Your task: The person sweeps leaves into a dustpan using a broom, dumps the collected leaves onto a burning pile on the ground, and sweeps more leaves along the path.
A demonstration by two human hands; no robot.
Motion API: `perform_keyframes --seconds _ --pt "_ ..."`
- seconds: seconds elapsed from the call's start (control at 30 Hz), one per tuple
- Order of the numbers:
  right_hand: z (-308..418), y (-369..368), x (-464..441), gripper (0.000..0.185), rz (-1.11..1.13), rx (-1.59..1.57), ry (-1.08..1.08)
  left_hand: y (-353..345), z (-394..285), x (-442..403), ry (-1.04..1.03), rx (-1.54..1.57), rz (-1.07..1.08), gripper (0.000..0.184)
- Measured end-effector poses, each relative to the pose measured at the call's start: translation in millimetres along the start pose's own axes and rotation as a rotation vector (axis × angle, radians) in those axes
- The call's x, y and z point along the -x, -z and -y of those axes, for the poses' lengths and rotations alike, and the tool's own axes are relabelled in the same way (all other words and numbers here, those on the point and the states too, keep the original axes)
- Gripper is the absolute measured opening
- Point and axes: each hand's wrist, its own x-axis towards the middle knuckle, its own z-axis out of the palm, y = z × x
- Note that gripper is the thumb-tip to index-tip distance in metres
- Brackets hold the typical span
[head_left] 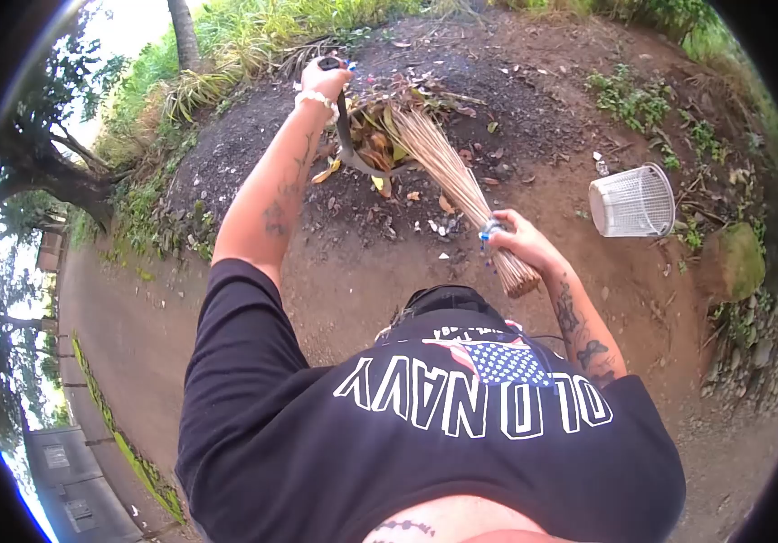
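Note:
My left hand (322,83) is closed around the upright handle of a dark dustpan (345,131). Brown and yellowish leaves (371,143) fill the dustpan, and its curved edge faces me. In my right hand (517,237) is a stick broom (448,167), a bundle of thin tan sticks gripped near its bound end. The broom slants up and to the left, its spread tips resting against the leaves at the dustpan's right side. How firmly the tips press on the leaves I cannot tell.
A white slatted basket (635,201) lies tipped on the dirt at the right, near a mossy rock (733,262). Dark ash-like soil (244,154) with scattered leaves surrounds the dustpan. Grass and a tree trunk (185,36) stand behind; a path (127,335) runs along the left.

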Motion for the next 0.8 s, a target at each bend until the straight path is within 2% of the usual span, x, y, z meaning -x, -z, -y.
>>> perform_keyframes --seconds 0.03,0.1,0.17,0.27,0.33,0.4,0.43,0.47,0.5,0.57,0.6,0.63,0.7,0.73,0.77,0.8 --pt "17.9 4.4 -24.5 0.056 0.011 -0.036 -0.038 -8.1 0.7 -30.8 -0.003 -0.058 -0.003 0.021" --pt "33.3 19.0 -88.5 0.053 0.007 0.077 0.059 -27.2 27.6 -112.2 -0.097 -0.146 -0.036 0.022" --pt "61.1 26.1 -140.4 0.053 -0.007 0.055 0.033 -43.9 35.5 -172.8 -0.126 -0.215 -0.042 0.016" --pt "82.4 30.0 -217.4 0.059 -0.036 0.074 -0.032 -68.9 65.0 -264.3 -0.176 -0.087 0.007 0.012" --pt "82.3 27.6 -271.8 0.059 -0.057 0.073 -0.041 -94.5 101.5 -341.1 -0.242 -0.226 -0.077 0.017" --pt "88.1 27.5 -325.4 0.054 -0.084 0.248 0.084 -120.5 128.1 -406.4 -0.332 -0.341 -0.065 0.023" --pt "92.5 25.0 -346.3 0.054 -0.093 0.159 -0.034 -129.5 136.6 -420.5 -0.371 -0.393 -0.057 0.026" --pt "95.0 24.0 -365.9 0.055 -0.137 0.192 -0.068 -138.9 143.8 -435.1 -0.25 -0.378 0.07 0.041" --pt "101.8 23.0 -400.0 0.056 -0.174 0.221 -0.1 -149.4 159.2 -470.4 -0.234 -0.388 0.156 0.043" --pt "106.9 23.3 -443.1 0.058 -0.168 0.121 -0.161 -162.0 140.5 -476.7 -0.194 -0.496 0.147 0.043" --pt "104.5 25.4 -460.9 0.058 -0.186 0.168 -0.172 -189.4 178.9 -523.8 -0.236 -0.479 0.225 0.043" --pt "100.5 26.5 -473.5 0.059 -0.201 0.216 -0.185 -203.3 183.7 -534.2 -0.295 -0.5 0.222 0.044" --pt "93.0 26.0 -499.1 0.059 -0.21 0.212 -0.224 -228.8 185.7 -545.2 -0.202 -0.514 0.276 0.044" --pt "90.3 26.0 -511.5 0.059 -0.215 0.214 -0.249 -251.7 211.4 -567.9 -0.265 -0.526 0.235 0.045" --pt "87.9 25.8 -522.2 0.059 -0.211 0.203 -0.271 -272.7 236.5 -588.2 -0.426 -0.515 0.175 0.044" --pt "85.4 25.3 -530.2 0.059 -0.211 0.19 -0.29 -274.8 230.6 -588.4 -0.338 -0.504 0.308 0.038"
